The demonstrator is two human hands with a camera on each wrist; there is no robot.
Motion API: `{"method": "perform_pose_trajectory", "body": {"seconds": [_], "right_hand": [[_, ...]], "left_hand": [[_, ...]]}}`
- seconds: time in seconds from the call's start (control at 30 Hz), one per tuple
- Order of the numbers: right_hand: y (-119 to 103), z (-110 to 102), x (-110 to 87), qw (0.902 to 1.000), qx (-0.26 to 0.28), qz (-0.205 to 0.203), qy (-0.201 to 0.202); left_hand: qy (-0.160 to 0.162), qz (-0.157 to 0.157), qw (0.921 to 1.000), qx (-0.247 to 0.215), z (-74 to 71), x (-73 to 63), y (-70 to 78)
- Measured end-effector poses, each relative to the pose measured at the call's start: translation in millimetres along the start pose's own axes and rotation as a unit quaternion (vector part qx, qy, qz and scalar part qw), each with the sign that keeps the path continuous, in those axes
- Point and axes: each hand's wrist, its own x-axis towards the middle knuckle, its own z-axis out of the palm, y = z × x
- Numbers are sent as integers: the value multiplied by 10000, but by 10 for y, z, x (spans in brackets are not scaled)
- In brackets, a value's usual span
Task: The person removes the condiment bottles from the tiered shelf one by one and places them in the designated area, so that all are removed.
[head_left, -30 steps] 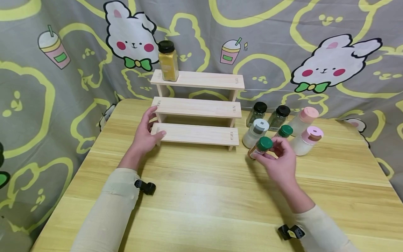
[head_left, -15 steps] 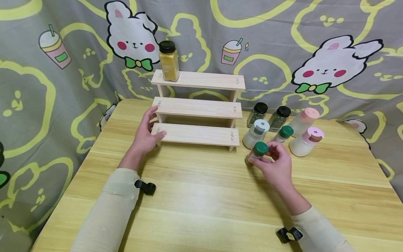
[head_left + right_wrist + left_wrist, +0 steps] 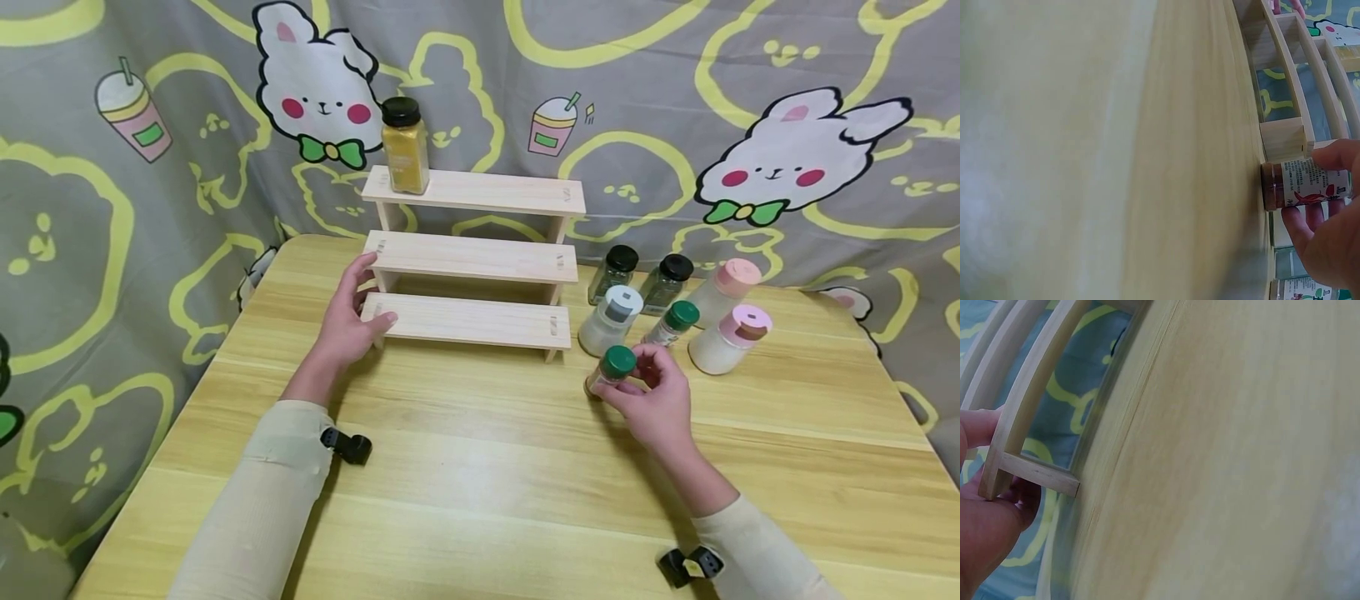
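Note:
A three-step wooden shelf (image 3: 468, 321) stands at the back of the table. My left hand (image 3: 347, 321) grips its lower left end, thumb over the lowest board; in the left wrist view fingers curl round the board's end (image 3: 1007, 444). My right hand (image 3: 656, 400) pinches a small spice jar (image 3: 611, 371) with a green lid, between thumb and fingers. The right wrist view shows that jar's label (image 3: 1310, 184) with a red chili picture and reddish-brown contents at its base. The jar is close over the table, right of the shelf's front.
A yellow-filled jar (image 3: 407, 154) with a black lid stands on the top board's left end. Behind my right hand are another green-lidded jar (image 3: 673, 325), a grey-lidded bottle (image 3: 609, 323), two black-lidded jars (image 3: 663, 287) and two pink-lidded bottles (image 3: 720, 350). A patterned curtain (image 3: 645, 75) hangs behind.
My right hand has moved the green-lidded spice jar slightly left and toward me, away from the other jars. The left hand stays on the shelf.

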Motion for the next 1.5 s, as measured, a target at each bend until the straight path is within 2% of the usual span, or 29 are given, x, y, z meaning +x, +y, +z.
{"method": "perform_pose_trajectory", "body": {"seconds": [0.27,0.57,0.77,1.07,1.27,1.5], "right_hand": [[10,1,-5,10000,-62,-6,-22],[-85,-44,-18,9997,-141,56,-180],[-193,-84,-12,9996,-87,91,-234],[-367,-118,46,9977,-467,-383,-310],[-506,-91,128,9956,-161,-867,-324],[-666,-44,236,9923,-77,-1204,-283]], "left_hand": [[11,78,10000,49,4,19,-29],[-96,92,9999,13,30,-84,239],[-92,77,9999,1,24,-88,239],[-62,45,10000,22,20,-92,245],[-67,59,10000,-6,19,-93,254],[-83,50,10000,4,16,-99,260]]}}
